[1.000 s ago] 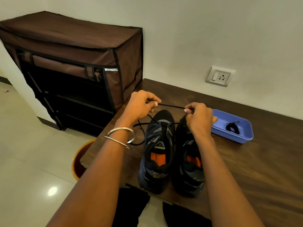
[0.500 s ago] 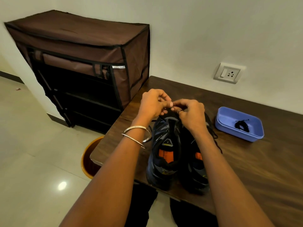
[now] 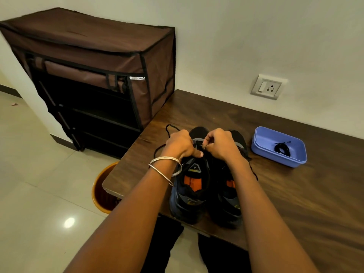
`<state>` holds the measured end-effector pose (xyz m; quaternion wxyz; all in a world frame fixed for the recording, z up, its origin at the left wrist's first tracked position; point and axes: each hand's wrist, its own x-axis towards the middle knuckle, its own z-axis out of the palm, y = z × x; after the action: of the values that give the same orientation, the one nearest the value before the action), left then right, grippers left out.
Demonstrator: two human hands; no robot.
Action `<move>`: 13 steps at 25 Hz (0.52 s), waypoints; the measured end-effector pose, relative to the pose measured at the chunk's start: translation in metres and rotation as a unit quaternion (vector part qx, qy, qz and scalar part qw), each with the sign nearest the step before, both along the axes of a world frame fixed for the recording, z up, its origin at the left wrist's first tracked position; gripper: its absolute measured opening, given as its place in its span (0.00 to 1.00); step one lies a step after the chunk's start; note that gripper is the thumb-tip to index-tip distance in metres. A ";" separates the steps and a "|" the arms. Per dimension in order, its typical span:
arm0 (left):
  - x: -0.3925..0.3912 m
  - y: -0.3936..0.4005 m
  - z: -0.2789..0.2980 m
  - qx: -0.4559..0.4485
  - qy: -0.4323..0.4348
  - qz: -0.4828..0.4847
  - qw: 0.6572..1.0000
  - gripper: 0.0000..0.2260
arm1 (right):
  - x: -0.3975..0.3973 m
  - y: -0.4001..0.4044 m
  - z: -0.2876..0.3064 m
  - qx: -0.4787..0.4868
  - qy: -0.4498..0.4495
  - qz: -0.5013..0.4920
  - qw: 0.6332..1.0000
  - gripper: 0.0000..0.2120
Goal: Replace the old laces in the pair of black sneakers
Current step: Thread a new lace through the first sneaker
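Both my hands pinch the black lace (image 3: 160, 149) over the left sneaker (image 3: 192, 180): left hand (image 3: 180, 143), right hand (image 3: 220, 143). Risk: uneven pull, lace slips an eyelet.

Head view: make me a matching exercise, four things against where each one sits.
Things:
1. blue tray
2. orange bin
3. coiled black lace
4. wall socket

Places:
A. on the floor, partly under the table's left corner
B. inside the tray
C. on the wall above the table
D. on the table, right of the sneakers

Pairs: 1-D, 2-A, 3-B, 4-C
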<state>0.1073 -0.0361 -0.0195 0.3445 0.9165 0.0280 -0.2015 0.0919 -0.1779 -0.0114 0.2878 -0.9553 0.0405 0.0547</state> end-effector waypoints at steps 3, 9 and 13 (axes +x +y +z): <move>-0.004 0.005 -0.002 -0.053 0.019 0.029 0.998 0.25 | 0.002 0.006 -0.007 -0.009 -0.006 -0.011 1.000 0.04; -0.008 0.010 -0.010 -0.113 0.003 0.066 0.991 0.21 | 0.000 0.014 -0.021 -0.020 -0.040 -0.004 0.999 0.05; -0.005 0.017 -0.012 -0.166 0.040 0.072 0.983 0.18 | -0.005 0.018 -0.032 0.064 -0.062 -0.052 0.995 0.10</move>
<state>0.1019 -0.0188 -0.0312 0.5037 0.8335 0.0740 -0.2146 0.0865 -0.1603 -0.0437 0.3523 -0.9332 0.0685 -0.0167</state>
